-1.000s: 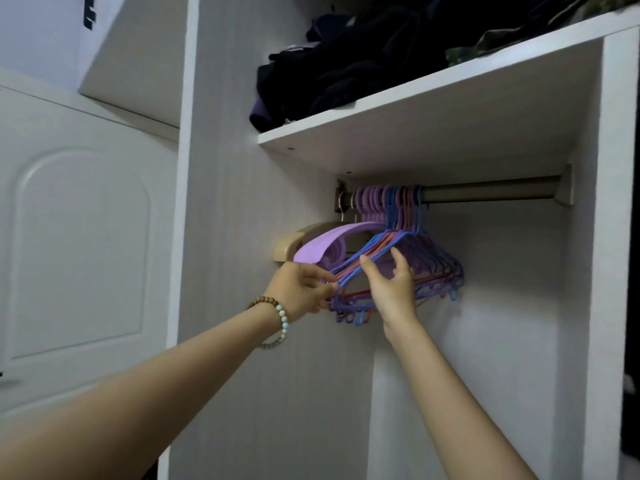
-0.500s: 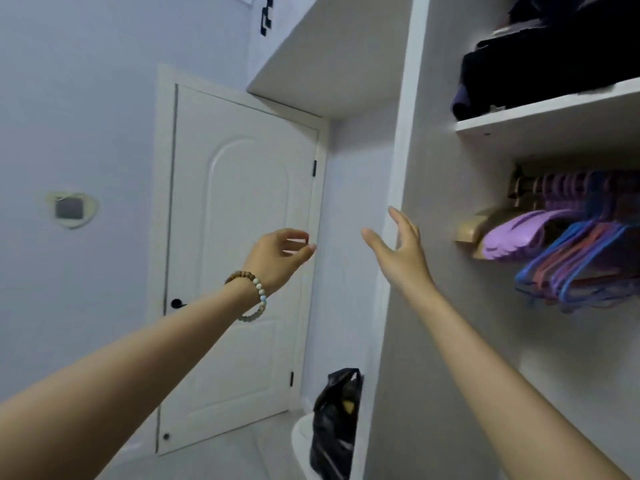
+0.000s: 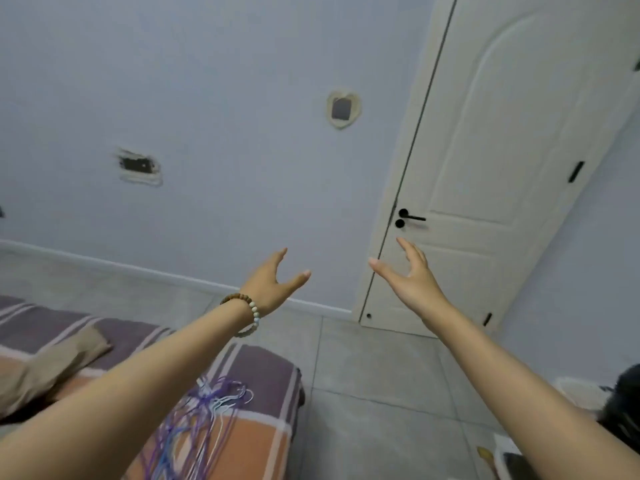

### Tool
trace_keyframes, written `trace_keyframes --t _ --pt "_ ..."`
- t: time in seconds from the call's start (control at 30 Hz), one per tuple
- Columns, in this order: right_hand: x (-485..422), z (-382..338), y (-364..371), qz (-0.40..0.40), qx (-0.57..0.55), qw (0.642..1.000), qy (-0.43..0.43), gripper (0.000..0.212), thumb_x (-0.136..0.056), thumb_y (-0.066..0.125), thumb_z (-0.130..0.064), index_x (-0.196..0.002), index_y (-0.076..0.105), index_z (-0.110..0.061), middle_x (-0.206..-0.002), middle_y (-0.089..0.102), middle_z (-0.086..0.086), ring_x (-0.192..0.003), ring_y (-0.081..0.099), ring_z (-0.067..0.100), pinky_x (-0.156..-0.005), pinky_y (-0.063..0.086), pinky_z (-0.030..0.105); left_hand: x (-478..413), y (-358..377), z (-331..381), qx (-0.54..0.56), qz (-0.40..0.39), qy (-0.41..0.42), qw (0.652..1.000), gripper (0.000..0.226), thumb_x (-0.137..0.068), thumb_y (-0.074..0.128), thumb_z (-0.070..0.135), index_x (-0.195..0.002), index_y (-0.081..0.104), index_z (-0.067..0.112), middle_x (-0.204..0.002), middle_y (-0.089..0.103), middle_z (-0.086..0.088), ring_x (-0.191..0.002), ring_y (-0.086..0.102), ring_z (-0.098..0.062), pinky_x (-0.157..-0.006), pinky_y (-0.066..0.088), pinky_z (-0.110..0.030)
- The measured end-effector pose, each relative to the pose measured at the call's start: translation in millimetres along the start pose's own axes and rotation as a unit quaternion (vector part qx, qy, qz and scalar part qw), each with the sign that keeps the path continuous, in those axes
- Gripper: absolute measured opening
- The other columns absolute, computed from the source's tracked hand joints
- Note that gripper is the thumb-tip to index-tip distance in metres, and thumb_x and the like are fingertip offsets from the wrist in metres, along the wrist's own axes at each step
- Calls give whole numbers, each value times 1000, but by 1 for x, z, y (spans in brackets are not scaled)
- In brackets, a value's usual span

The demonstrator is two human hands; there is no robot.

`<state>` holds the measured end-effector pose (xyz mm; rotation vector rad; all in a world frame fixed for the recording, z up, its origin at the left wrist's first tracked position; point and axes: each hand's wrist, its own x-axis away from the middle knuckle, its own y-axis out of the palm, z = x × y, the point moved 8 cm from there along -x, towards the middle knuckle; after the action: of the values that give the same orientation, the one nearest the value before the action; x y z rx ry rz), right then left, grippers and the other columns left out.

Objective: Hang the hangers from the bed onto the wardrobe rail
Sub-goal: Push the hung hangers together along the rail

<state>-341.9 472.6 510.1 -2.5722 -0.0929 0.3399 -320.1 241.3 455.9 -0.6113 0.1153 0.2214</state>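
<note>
A pile of thin purple, blue and white hangers [image 3: 204, 414] lies on the bed [image 3: 263, 372], near its foot corner at the bottom of the view. My left hand [image 3: 273, 285], with a bead bracelet on the wrist, is raised above the bed with fingers spread and nothing in it. My right hand [image 3: 405, 275] is held up beside it, also spread and holding nothing, in front of the door. Both hands are well above and beyond the hangers. The wardrobe and its rail are out of view.
A white door [image 3: 502, 150] with a black handle [image 3: 408, 216] stands ahead right. A beige cushion [image 3: 45, 362] lies on the striped bedcover. Grey tiled floor [image 3: 374, 393] runs between bed and door. A dark bag [image 3: 623, 403] sits at the lower right.
My view has swung left from the wardrobe to the bed. Both hands let go of the hung hangers on the rail and now float open in front of me.
</note>
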Motion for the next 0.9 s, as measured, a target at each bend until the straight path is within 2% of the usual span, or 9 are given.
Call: trace_keyframes --t 0.1,0.23,0.37,0.43,0.53,0.6,0.67,0.77,0.9 --pt "3 20 113 -83 5 996 26 82 -83 62 -48 -148 18 -27 -157 7 -7 -145 13 13 -116 17 33 26 -34 -115 -16 10 -84 996 79 -84 57 47 -146 20 17 -153 26 -5 -140 28 -21 -114 26 -36" --pt "24 51 246 -167 16 984 53 82 -82 64 -44 -148 19 -25 -157 8 -6 -145 13 14 -115 17 31 75 -66 -253 -47 30 -192 980 82 -82 59 49 -146 21 15 -150 31 -8 -136 35 -25 -109 32 -34" --pt "60 94 358 -246 26 966 78 86 -79 67 -44 -148 20 -24 -157 10 -3 -144 16 16 -117 19 35 131 -72 -367 -59 33 -290 955 80 -83 60 45 -145 22 11 -149 33 -11 -134 38 -26 -107 34 -35" --pt "79 119 404 -272 25 957 94 84 -80 69 -38 -148 22 -20 -157 12 0 -144 16 16 -115 17 30 159 -66 -415 -57 27 -334 940 78 -84 60 42 -145 21 12 -144 40 -15 -128 45 -30 -102 38 -34" --pt "107 161 460 -294 21 945 140 82 -80 71 -31 -146 26 -14 -154 21 4 -142 23 17 -115 20 29 195 -49 -471 -49 23 -381 923 75 -85 61 37 -144 23 12 -143 41 -16 -128 45 -29 -101 36 -30" --pt "126 193 489 -299 18 939 170 80 -77 75 -30 -143 32 -14 -148 31 5 -137 32 19 -115 26 35 212 -33 -501 -41 19 -393 918 73 -85 62 33 -143 25 8 -146 36 -13 -133 38 -26 -105 31 -27" --pt "143 230 515 -303 21 933 194 82 -72 78 -35 -140 37 -15 -145 38 6 -134 37 20 -113 30 38 224 -15 -526 -37 7 -398 917 71 -85 63 32 -142 28 9 -144 40 -11 -131 41 -26 -103 32 -26" --pt "167 275 543 -311 14 916 253 83 -73 77 -34 -141 35 -13 -148 36 9 -136 36 24 -113 30 39 237 16 -560 -11 -8 -419 908 77 -81 63 42 -141 31 7 -144 41 -14 -130 42 -26 -106 33 -29" --pt "191 323 568 -305 8 899 312 74 -80 72 -23 -140 35 -5 -146 38 12 -133 39 23 -111 31 31 247 55 -593 -5 -40 -440 897 71 -87 57 38 -143 26 6 -148 35 -13 -136 35 -25 -111 28 -30"
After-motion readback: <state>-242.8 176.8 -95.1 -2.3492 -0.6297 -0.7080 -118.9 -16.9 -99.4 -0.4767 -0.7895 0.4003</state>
